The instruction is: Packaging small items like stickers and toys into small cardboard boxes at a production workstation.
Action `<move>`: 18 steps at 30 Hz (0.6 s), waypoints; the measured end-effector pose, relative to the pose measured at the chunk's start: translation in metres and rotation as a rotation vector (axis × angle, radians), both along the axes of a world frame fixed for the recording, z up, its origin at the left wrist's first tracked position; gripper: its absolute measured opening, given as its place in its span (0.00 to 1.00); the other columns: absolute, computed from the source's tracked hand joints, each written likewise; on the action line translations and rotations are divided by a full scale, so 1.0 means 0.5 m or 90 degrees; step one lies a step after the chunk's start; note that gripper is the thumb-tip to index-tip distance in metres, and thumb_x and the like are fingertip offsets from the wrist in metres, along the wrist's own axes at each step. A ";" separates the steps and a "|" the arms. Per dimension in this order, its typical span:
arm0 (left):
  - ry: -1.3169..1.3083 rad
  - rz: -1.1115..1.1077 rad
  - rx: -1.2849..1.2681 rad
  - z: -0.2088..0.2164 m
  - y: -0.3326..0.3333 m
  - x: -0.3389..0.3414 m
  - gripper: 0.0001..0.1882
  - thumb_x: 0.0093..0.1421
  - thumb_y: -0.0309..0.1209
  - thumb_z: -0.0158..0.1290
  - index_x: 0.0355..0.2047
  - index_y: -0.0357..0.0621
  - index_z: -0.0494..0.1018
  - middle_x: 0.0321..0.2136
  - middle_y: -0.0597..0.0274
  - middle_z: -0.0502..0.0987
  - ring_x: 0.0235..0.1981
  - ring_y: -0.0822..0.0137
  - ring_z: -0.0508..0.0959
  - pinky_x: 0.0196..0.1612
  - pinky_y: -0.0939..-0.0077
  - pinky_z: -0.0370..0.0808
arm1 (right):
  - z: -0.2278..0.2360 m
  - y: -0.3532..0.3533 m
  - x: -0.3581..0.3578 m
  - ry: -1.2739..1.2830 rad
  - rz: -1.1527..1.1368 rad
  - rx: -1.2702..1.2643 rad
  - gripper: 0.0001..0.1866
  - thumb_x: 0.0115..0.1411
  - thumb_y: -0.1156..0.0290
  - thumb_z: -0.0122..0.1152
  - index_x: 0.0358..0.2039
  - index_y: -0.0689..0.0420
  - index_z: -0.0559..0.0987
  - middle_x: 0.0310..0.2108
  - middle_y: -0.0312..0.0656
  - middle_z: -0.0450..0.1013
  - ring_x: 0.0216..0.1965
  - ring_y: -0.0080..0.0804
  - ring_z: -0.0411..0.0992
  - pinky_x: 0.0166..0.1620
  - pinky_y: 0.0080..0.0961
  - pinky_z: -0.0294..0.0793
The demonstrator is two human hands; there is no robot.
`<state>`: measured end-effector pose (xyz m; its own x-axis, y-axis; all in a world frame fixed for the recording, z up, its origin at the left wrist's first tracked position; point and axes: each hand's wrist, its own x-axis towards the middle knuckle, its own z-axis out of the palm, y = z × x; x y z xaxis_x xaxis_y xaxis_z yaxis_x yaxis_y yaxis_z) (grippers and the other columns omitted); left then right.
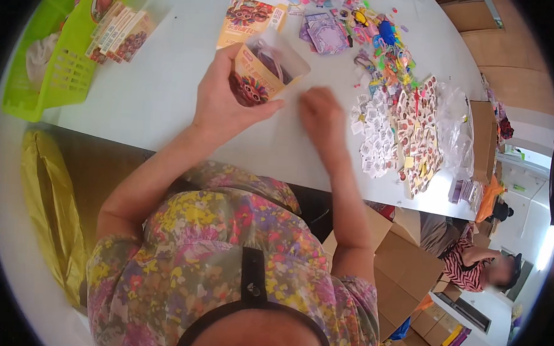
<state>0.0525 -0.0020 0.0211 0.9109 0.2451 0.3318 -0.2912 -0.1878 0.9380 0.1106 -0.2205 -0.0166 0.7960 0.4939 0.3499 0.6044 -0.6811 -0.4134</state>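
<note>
Filling, apparently: left hand [221, 99] clasps open box [254, 79] at twelve o'clock; right hand [321, 116] curled, contents unclear; next, likely, steady insertion.

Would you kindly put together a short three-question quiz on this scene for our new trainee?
1. Which hand holds the open yellow box?
2. True or false: the green basket stands to the right of that box.
3. Which lies nearer to the right hand: (a) the pile of small white pieces or (b) the clear plastic?

Key:
1. The left hand.
2. False; it stands to the left.
3. (a).
</note>
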 end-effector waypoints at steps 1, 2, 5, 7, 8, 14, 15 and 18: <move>0.019 -0.019 -0.010 0.002 -0.008 -0.007 0.42 0.39 0.30 0.73 0.53 0.35 0.62 0.43 0.55 0.73 0.45 0.69 0.76 0.46 0.73 0.76 | -0.002 -0.016 0.016 -0.082 -0.060 -0.015 0.16 0.52 0.76 0.65 0.43 0.57 0.80 0.45 0.44 0.73 0.40 0.38 0.75 0.41 0.29 0.75; 0.040 -0.026 -0.018 -0.003 -0.008 -0.008 0.42 0.39 0.30 0.73 0.53 0.35 0.62 0.43 0.55 0.74 0.45 0.69 0.76 0.46 0.73 0.76 | 0.034 -0.002 0.017 -0.072 -0.131 0.058 0.16 0.53 0.76 0.65 0.44 0.56 0.80 0.45 0.41 0.74 0.41 0.35 0.74 0.41 0.26 0.74; 0.044 0.004 0.012 -0.019 -0.022 -0.009 0.45 0.37 0.33 0.74 0.53 0.35 0.62 0.43 0.52 0.74 0.44 0.63 0.77 0.46 0.71 0.76 | 0.123 0.022 -0.022 0.139 -0.076 0.258 0.16 0.54 0.76 0.64 0.45 0.58 0.79 0.47 0.38 0.73 0.43 0.28 0.73 0.41 0.24 0.73; -0.002 0.031 0.073 -0.041 -0.037 -0.008 0.47 0.36 0.37 0.75 0.53 0.36 0.61 0.42 0.50 0.73 0.43 0.57 0.77 0.45 0.69 0.76 | 0.144 0.060 -0.056 0.370 0.038 0.515 0.14 0.57 0.74 0.63 0.45 0.62 0.79 0.43 0.37 0.74 0.39 0.21 0.71 0.41 0.19 0.71; 0.000 0.030 0.075 -0.037 -0.043 -0.014 0.47 0.36 0.37 0.75 0.53 0.36 0.61 0.42 0.50 0.73 0.43 0.57 0.77 0.45 0.69 0.76 | 0.149 0.068 -0.063 0.371 0.037 0.518 0.14 0.57 0.74 0.63 0.45 0.62 0.79 0.43 0.37 0.74 0.39 0.21 0.71 0.41 0.19 0.71; 0.127 -0.298 -0.120 -0.034 -0.004 -0.041 0.30 0.52 0.25 0.65 0.52 0.38 0.62 0.40 0.57 0.76 0.39 0.72 0.78 0.41 0.75 0.76 | 0.162 0.049 -0.060 0.563 -0.074 0.349 0.10 0.59 0.77 0.59 0.41 0.66 0.79 0.31 0.34 0.77 0.32 0.15 0.72 0.35 0.13 0.70; 0.131 -0.297 -0.119 -0.034 0.006 -0.047 0.30 0.52 0.25 0.65 0.52 0.38 0.62 0.40 0.57 0.76 0.39 0.72 0.78 0.41 0.75 0.76 | 0.154 0.044 -0.061 0.567 -0.074 0.351 0.10 0.59 0.77 0.59 0.41 0.66 0.79 0.31 0.34 0.77 0.32 0.15 0.72 0.35 0.13 0.70; 0.175 -0.331 -0.036 -0.037 0.018 -0.074 0.28 0.53 0.22 0.63 0.52 0.41 0.62 0.38 0.59 0.76 0.36 0.72 0.79 0.39 0.77 0.77 | 0.128 0.030 -0.063 0.587 -0.016 0.379 0.08 0.57 0.78 0.60 0.37 0.67 0.79 0.26 0.34 0.76 0.27 0.15 0.70 0.31 0.12 0.69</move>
<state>0.0156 0.0069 0.0024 0.9671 -0.2457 0.0667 -0.0770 -0.0324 0.9965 0.0790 -0.2054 0.0475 0.8820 0.4229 -0.2079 -0.1174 -0.2301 -0.9661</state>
